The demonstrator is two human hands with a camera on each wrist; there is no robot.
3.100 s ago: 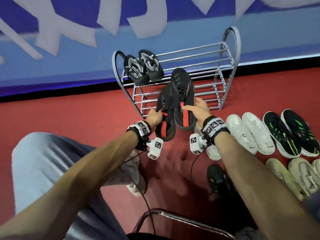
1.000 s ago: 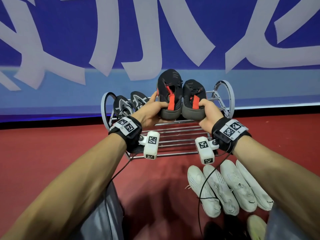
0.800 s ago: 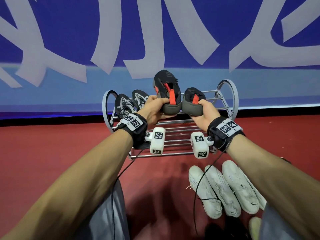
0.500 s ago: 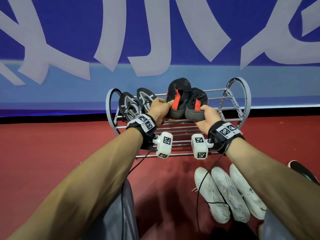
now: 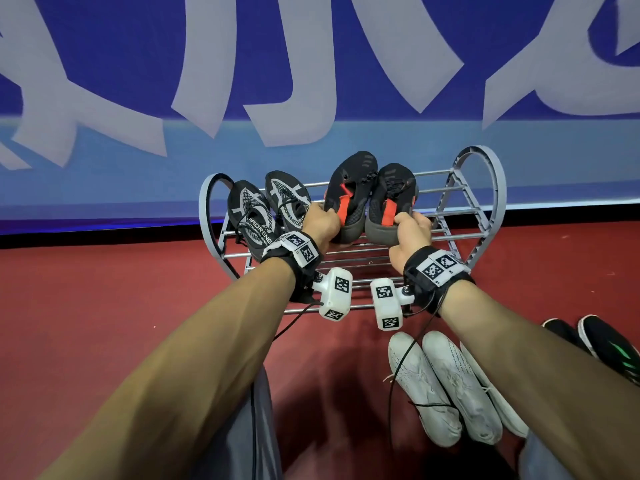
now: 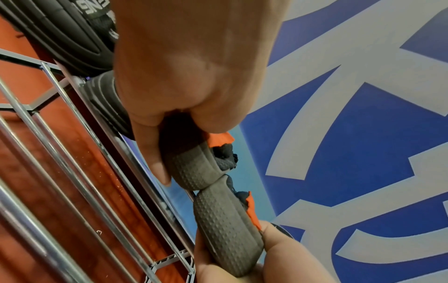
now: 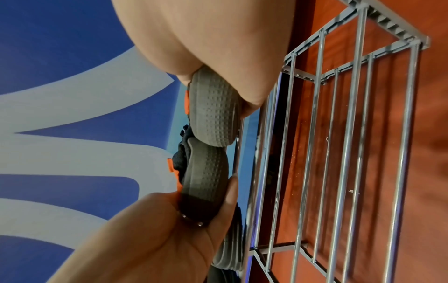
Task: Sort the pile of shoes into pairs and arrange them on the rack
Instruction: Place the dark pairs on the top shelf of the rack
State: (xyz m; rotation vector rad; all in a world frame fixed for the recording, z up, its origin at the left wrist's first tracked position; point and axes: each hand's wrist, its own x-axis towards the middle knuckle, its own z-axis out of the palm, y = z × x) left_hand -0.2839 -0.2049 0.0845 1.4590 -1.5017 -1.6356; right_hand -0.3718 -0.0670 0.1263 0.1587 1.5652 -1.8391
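Note:
Two black shoes with orange heel tabs stand side by side on the top shelf of the grey wire rack (image 5: pixel 460 188). My left hand (image 5: pixel 320 223) grips the heel of the left shoe (image 5: pixel 349 188), its grey sole (image 6: pixel 194 168) showing under my fingers. My right hand (image 5: pixel 410 230) grips the heel of the right shoe (image 5: pixel 393 199), seen from below as a dimpled sole (image 7: pixel 213 109). A black pair with white pattern (image 5: pixel 266 209) sits on the same shelf, further left.
Two white shoes (image 5: pixel 446 389) lie on the red floor right of the rack. A black pair with green marks (image 5: pixel 609 348) lies further right. A blue banner wall stands directly behind the rack. Lower rack shelves (image 7: pixel 339 153) hold nothing visible.
Both hands have carried the black and orange pair up from the floor to the rack's top shelf and lowered it there, toes pointing at the wall.

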